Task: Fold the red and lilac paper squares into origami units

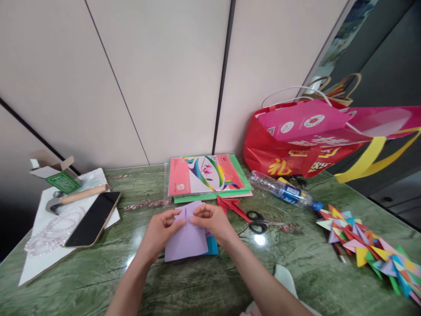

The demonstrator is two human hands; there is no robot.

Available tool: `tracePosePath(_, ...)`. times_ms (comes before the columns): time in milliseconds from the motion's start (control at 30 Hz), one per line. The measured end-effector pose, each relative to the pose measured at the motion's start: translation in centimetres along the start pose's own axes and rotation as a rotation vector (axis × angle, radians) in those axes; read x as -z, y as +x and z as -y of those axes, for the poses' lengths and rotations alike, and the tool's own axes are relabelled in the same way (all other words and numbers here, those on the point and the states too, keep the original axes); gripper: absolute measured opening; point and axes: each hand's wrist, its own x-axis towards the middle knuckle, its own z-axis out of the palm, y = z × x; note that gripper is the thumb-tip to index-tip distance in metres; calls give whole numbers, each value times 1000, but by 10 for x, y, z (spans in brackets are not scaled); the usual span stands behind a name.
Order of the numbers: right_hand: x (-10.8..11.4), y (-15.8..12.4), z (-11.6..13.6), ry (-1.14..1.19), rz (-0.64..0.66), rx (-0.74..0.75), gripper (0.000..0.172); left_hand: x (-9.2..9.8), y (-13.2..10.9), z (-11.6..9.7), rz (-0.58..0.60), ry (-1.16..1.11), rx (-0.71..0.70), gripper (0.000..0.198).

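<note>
A sheet of purple paper [187,242] is held between my two hands, with creases near its top middle. My left hand [161,231] pinches it at the upper left, thumb against the fingers. On the upper right, my right hand [213,220] grips it the same way. Blue paper [212,246] peeks out from beneath the purple sheet. Just beyond my right hand lie a folded red paper piece [233,206] and scissors with black handles [257,221]. A pack of coloured paper [205,175] lies behind my hands.
On the left, a phone [94,219], a hammer [75,196], beads [54,230] and a green box [62,177] rest on a white board [29,268]. To the right are a plastic bottle [286,191], a red bag [272,151] and colourful folded-paper stars [371,245].
</note>
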Motion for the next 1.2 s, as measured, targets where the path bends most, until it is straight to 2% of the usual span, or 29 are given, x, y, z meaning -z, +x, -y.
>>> tracePosePath(467, 1, 0, 2, -41, -18, -33, 39, 0, 2, 4, -7, 51, 46, 54)
tracePosePath(833, 1, 1, 1, -30, -15, -43, 40, -1, 3, 7, -31, 114, -28, 53)
tracePosePath(1033, 0, 0, 1, -73, 67, 13, 29, -2, 3, 6, -43, 188, -105, 50)
tracePosePath(1200, 1, 0, 0, -122, 131, 58, 20, -3, 2, 3, 0, 305, -147, 47)
